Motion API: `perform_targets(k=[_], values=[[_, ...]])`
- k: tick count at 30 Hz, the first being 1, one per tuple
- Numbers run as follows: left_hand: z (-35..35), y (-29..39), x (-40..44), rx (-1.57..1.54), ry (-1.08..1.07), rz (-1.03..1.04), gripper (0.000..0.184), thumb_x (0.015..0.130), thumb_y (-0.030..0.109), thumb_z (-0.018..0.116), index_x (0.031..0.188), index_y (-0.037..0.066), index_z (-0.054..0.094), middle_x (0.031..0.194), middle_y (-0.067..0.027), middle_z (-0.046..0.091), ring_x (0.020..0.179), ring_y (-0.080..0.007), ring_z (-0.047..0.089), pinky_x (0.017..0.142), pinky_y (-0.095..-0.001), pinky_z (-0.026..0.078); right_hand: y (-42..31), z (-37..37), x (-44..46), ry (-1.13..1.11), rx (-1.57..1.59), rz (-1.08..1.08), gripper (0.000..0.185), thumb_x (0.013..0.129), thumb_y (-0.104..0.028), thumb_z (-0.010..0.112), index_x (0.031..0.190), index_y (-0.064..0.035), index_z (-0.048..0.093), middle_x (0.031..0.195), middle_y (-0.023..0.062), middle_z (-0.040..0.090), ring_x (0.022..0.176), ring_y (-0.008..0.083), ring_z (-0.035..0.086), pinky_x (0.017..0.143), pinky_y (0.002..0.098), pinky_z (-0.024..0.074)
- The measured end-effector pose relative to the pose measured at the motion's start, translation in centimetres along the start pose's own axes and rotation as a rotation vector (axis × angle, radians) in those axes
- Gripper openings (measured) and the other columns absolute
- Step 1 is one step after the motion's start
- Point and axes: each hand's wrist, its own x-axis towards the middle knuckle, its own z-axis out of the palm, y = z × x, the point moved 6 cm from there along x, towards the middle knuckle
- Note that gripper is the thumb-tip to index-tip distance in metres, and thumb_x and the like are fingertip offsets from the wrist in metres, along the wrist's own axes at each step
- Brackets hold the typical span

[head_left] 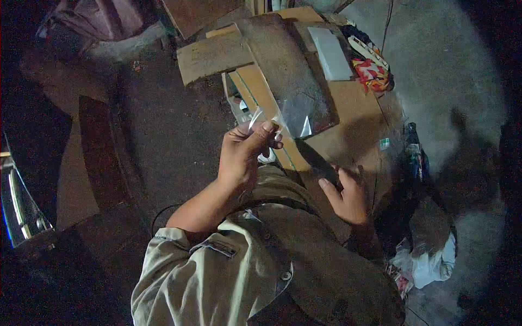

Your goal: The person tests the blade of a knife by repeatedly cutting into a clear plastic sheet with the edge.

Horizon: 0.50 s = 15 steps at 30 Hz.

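Observation:
My left hand (239,155) is raised in front of my body, thumb and fingers pinched together on a clear plastic bag (298,115). The bag's transparent film reaches off to the right of the fingers and catches bright glints; its far outline is hard to make out. Lower and to the right, my right hand (349,198) hovers with thumb and fingers apart, holding nothing. Beneath the hands lies a strip of brown cardboard (255,84), with a greenish line along it.
Cardboard pieces (212,54) overlap at the top. A white flat slab (330,54) rests beside a red and yellow wrapper (372,75). A dark bottle (413,149) is at right, above a white plastic bag (435,266). A fan-like grille (24,209) is at far left.

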Motion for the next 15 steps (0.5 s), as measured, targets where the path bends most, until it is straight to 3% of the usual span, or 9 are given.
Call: perform_targets(k=[1, 11, 15], values=[[0.0, 0.1, -0.1, -0.001, 0.006, 0.004, 0.016, 0.084, 0.019, 0.065, 0.084, 0.003, 0.062, 0.074, -0.0049, 0.063, 0.063, -0.0150, 0.061, 0.056, -0.0260, 0.044, 0.2, 0.0, 0.0, -0.019, -0.013, 0.049, 0.033, 0.086, -0.021, 0.061, 0.110, -0.0006, 0.055, 0.093, 0.0204, 0.063, 0.087, 0.0347, 0.062, 0.078, 0.0360, 0.0468], [0.5, -1.5, -1.2, 0.090, -0.041, 0.030, 0.014, 0.084, 0.014, 0.065, 0.087, 0.000, 0.065, 0.078, -0.0077, 0.067, 0.069, -0.0129, 0.062, 0.061, -0.0252, 0.047, 0.1, 1.1, 1.4, -0.024, 0.000, 0.093, 0.036, 0.087, -0.025, 0.060, 0.111, 0.0000, 0.054, 0.095, 0.0221, 0.062, 0.092, 0.0354, 0.061, 0.077, 0.0382, 0.0467], [1.0, -2.8, -1.9, 0.132, -0.098, -0.035, 0.016, 0.084, 0.013, 0.066, 0.089, -0.002, 0.064, 0.081, -0.0082, 0.067, 0.072, -0.0132, 0.062, 0.067, -0.0264, 0.049, -0.5, 1.5, 2.6, 0.069, -0.014, 0.003, 0.040, 0.087, -0.028, 0.059, 0.112, 0.0031, 0.052, 0.095, 0.0239, 0.061, 0.091, 0.0373, 0.060, 0.077, 0.0400, 0.0466]])
